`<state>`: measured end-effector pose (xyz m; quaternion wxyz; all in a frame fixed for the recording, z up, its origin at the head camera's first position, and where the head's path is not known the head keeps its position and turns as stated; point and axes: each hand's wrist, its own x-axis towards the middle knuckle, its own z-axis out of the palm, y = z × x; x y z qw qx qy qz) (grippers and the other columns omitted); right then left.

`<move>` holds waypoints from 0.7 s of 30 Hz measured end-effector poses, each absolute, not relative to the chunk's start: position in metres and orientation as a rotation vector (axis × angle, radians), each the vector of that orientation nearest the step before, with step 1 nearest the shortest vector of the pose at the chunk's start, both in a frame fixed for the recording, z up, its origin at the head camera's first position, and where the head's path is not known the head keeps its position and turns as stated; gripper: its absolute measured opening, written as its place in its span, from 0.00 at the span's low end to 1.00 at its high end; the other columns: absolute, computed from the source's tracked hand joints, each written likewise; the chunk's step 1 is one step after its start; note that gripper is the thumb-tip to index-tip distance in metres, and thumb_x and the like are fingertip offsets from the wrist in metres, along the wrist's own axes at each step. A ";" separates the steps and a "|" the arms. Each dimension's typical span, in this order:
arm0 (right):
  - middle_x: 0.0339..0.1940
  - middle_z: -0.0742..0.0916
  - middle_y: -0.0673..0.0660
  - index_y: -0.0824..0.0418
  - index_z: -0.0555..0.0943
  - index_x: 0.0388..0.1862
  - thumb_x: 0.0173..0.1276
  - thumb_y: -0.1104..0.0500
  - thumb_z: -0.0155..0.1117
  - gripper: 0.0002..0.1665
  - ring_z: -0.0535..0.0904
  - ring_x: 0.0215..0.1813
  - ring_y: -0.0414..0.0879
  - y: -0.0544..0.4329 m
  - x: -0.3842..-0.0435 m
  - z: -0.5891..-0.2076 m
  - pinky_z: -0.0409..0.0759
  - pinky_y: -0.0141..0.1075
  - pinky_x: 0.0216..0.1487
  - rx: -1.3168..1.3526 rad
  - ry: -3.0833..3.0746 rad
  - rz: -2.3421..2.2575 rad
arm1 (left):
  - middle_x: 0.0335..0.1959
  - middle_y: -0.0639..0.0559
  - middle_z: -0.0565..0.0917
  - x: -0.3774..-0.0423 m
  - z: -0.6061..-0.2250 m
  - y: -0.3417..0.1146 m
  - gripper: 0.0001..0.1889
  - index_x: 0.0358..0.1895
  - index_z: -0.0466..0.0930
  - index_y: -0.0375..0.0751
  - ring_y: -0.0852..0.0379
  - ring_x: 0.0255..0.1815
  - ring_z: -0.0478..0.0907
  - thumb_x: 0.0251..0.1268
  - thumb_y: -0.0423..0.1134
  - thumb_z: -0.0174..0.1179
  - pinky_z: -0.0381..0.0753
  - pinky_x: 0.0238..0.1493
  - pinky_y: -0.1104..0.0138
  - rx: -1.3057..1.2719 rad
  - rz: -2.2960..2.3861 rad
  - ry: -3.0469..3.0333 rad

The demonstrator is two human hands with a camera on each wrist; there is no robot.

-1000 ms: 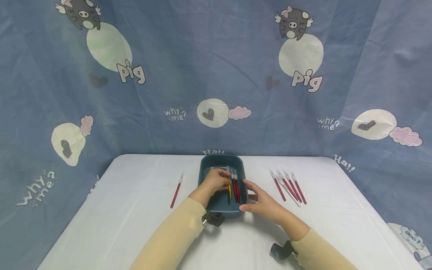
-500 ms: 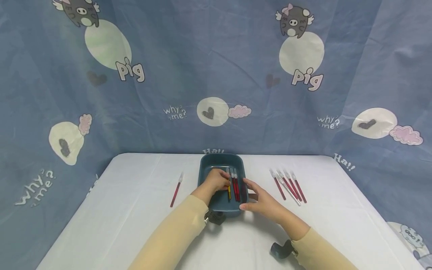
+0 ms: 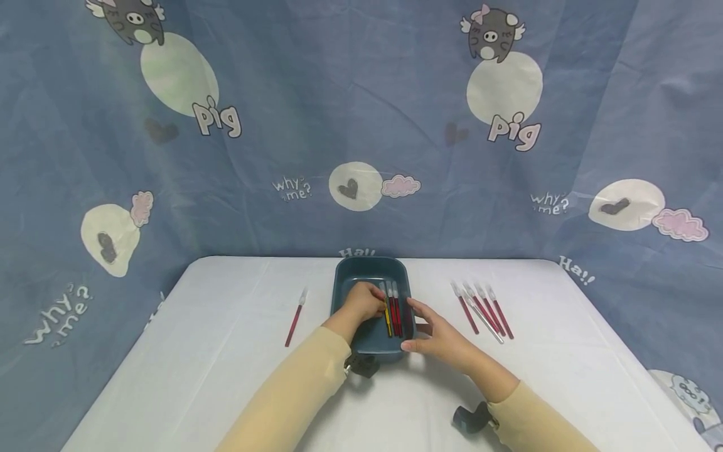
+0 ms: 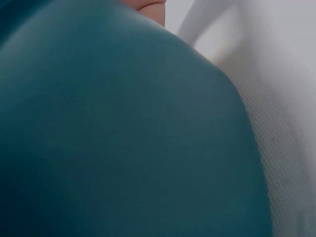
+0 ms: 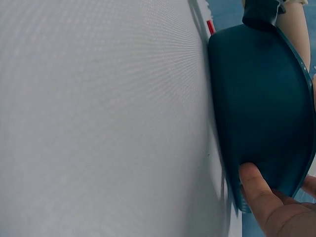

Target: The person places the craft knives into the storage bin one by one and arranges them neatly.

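Observation:
The dark teal tray (image 3: 369, 349) stands at the middle of the table, its far end toward the curtain. Over it my left hand (image 3: 361, 301) reaches inside and pinches a slim yellow craft knife (image 3: 388, 320) with a clear cap. Two red craft knives (image 3: 396, 317) lie side by side just right of it in the tray. My right hand (image 3: 437, 336) holds the tray's near right corner, thumb (image 5: 252, 180) against the outer wall and fingers along the right side. In the left wrist view the tray's wall (image 4: 148, 133) fills most of the picture and hides the knife.
On the white table (image 3: 186, 376), right of the tray, several red craft knives (image 3: 497, 314) and a silver one (image 3: 490, 328) lie in a loose group. One more red craft knife (image 3: 294, 323) lies on the left. A patterned blue curtain (image 3: 361, 125) hangs behind.
The yellow craft knife has shifted slightly right in the tray, its lower end closer to the red ones, with my left hand still pinching it. My right hand stays at the tray's corner.

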<state>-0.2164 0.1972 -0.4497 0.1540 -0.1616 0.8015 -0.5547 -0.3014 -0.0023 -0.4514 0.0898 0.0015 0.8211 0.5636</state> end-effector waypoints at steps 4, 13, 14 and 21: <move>0.79 0.59 0.69 0.54 0.51 0.83 0.63 0.53 0.76 0.58 0.62 0.74 0.70 0.197 -0.217 -0.450 0.76 0.55 0.62 -0.458 2.308 -1.588 | 0.30 0.42 0.82 -0.301 -0.451 -0.003 0.09 0.37 0.81 0.26 0.53 0.28 0.84 0.53 0.16 0.66 0.87 0.32 0.64 0.007 1.674 2.445; 0.79 0.58 0.68 0.54 0.51 0.83 0.63 0.55 0.75 0.57 0.61 0.74 0.71 0.195 -0.214 -0.449 0.76 0.56 0.63 -0.454 2.318 -1.587 | 0.32 0.42 0.82 -0.300 -0.451 -0.005 0.08 0.38 0.81 0.26 0.51 0.30 0.86 0.55 0.18 0.66 0.87 0.32 0.64 0.025 1.683 2.449; 0.79 0.59 0.68 0.54 0.51 0.83 0.63 0.54 0.76 0.57 0.61 0.74 0.71 0.195 -0.214 -0.449 0.76 0.56 0.63 -0.454 2.317 -1.587 | 0.32 0.42 0.82 -0.299 -0.451 -0.005 0.08 0.38 0.81 0.26 0.51 0.30 0.86 0.55 0.18 0.65 0.87 0.32 0.64 0.024 1.692 2.446; 0.79 0.59 0.69 0.55 0.51 0.82 0.63 0.54 0.76 0.57 0.61 0.74 0.72 0.195 -0.215 -0.448 0.75 0.56 0.63 -0.459 2.312 -1.590 | 0.36 0.41 0.82 -0.296 -0.445 -0.009 0.08 0.42 0.82 0.27 0.53 0.32 0.85 0.60 0.22 0.65 0.88 0.37 0.62 0.010 1.816 2.375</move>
